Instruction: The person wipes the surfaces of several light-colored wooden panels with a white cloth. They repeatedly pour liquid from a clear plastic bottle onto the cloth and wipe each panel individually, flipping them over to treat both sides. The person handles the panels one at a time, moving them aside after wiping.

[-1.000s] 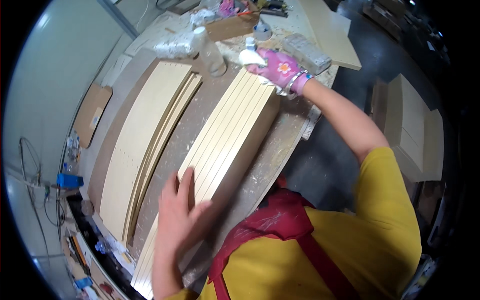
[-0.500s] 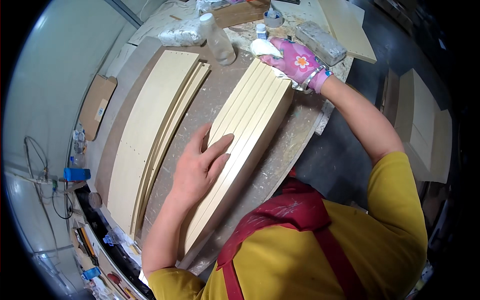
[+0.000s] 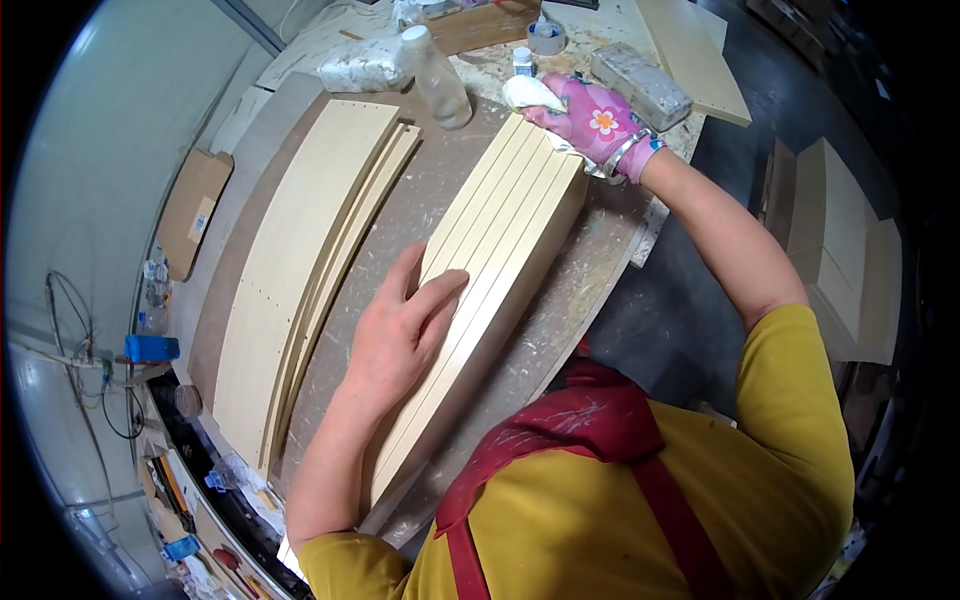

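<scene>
The bare left hand (image 3: 400, 335) has slid up the stacked pale edge-up boards (image 3: 500, 260), lying flat, grasping nothing; the pink-gloved right hand (image 3: 597, 125) clenches a white rag (image 3: 528, 93). Uneven pressing might topple the boards.

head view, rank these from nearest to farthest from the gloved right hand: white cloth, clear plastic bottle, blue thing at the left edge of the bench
1. White cloth: held in the right hand, at the far end of the stood-up boards.
2. Clear plastic bottle: to the left of that hand, on the bench top.
3. Blue thing: far off at the bench's left edge, much nearer the bare left hand.
</scene>
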Demonstrator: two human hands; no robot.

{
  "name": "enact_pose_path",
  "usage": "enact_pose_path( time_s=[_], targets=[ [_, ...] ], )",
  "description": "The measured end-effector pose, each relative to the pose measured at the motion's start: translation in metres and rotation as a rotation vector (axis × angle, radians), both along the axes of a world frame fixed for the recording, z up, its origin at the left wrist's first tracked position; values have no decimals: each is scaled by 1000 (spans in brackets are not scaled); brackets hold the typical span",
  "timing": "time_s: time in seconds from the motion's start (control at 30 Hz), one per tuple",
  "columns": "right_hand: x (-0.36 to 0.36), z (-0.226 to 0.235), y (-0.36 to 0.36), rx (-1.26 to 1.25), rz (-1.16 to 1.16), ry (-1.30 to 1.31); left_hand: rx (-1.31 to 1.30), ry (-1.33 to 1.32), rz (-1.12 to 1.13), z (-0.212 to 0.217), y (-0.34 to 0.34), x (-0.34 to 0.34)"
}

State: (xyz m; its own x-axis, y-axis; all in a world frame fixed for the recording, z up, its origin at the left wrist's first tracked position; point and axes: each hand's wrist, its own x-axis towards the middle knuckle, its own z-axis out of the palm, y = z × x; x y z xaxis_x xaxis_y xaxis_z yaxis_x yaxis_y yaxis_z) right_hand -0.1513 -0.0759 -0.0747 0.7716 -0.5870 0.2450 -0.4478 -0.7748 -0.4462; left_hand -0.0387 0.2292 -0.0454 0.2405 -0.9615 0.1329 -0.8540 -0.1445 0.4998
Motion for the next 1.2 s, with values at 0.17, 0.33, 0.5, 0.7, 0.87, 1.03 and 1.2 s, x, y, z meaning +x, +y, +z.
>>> enact_pose_path(
  time_s=[0.17,0.33,0.5,0.7,0.87,1.03,1.2],
  targets=[
    [-1,0,0,9,-7,-4,82,91,41,-2,4,6],
    [7,-4,-3,10,-7,15,232,631,120,-7,-11,28],
    [13,-8,-2,-14,-3,18,404,960,181,-3,-33,45],
    [17,-6,-2,-5,13,49,471,896,240,5,-46,42],
    [11,-4,-3,42,13,49,479,864,206,2,-47,44],
    [3,-11,-5,25,16,1,433,836,129,-13,-43,46],
    [-10,-16,-6,51,17,-67,528,824,93,-11,-50,42]
  ],
)
